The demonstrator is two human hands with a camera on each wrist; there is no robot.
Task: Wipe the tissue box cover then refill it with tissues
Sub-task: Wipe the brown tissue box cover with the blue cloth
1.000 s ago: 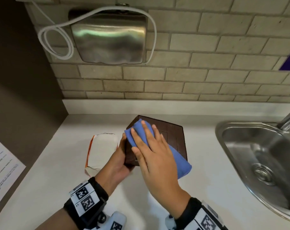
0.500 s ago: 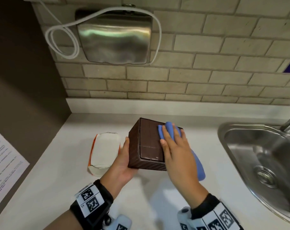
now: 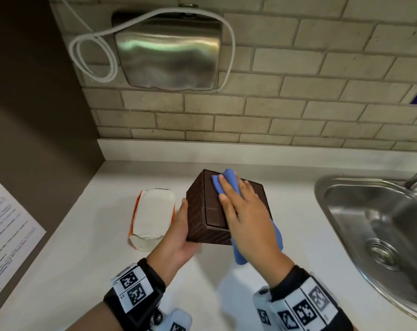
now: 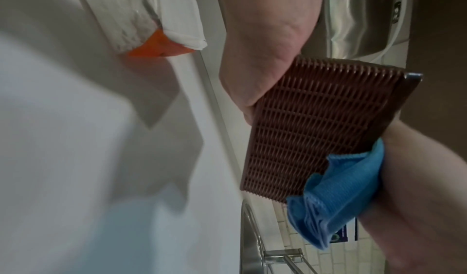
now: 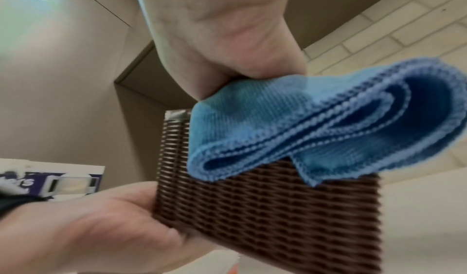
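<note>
I am in the wiping step: my right hand [image 3: 247,222] is lying flat, fingers straight, pressing a folded blue cloth [image 3: 223,181] onto the smooth upturned face of the tissue box cover [image 3: 211,209]. My left hand [image 3: 179,231] is gripping the cover from its left side, thumb up along the ribbed wall, fingers curled underneath as far as I can judge, holding it tilted just above the desk [image 3: 78,259]. The refill has not begun, I judge: the pack of tissues [image 3: 153,212] is lying on the desk just left of my left hand, with white tissue showing and an orange edge.

Next, I reckon, I am needing to turn the cover in my left hand so the cloth can reach the ribbed sides, working into the grooves where dust would sit.

The cover is a dark brown cube, its walls woven or ribbed like a basket, its upturned face smooth with fine seams crossing it. I cannot see its opening from here. The loose tail of the cloth is hanging off the cover's near right corner.
</note>
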